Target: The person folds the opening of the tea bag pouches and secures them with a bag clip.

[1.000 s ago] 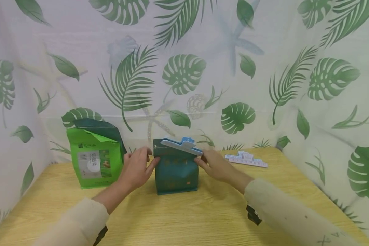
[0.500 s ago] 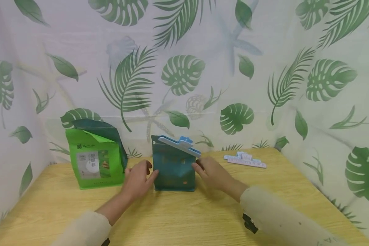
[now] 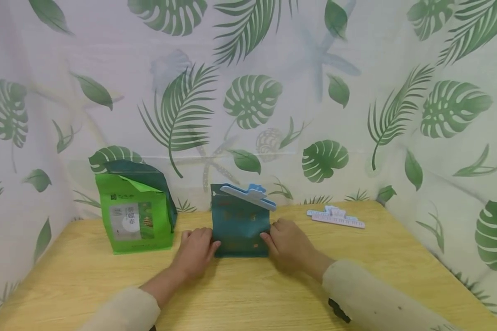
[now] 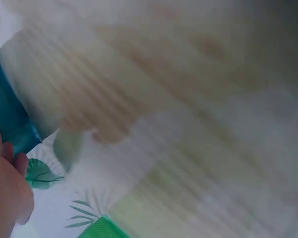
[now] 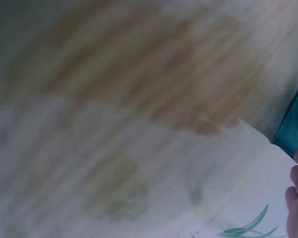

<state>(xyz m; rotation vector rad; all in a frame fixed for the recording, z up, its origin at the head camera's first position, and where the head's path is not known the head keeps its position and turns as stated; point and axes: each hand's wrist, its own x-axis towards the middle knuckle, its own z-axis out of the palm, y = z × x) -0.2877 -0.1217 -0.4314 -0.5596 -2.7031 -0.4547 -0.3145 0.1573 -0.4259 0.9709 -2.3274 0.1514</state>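
Note:
A dark teal stand-up pouch stands upright on the table in the head view. Its top is clamped by a pale blue sealing clip, which slants down to the right. At the pouch's lower left edge my left hand holds it, thumb on the front. My right hand grips the opposite edge, its thumb also on the front face. Each wrist view catches only part of a hand beside a strip of the teal pouch.
A bright green tea bag stands on the left, a dark green bag behind it. Two ruler-marked sealing clips lie at the back right of the wooden table. A leaf-print cloth hangs behind.
Both hands have slid down from the pouch's upper part to its lower sides. The pouch has shifted slightly back and now faces more squarely forward; the clip stays on it.

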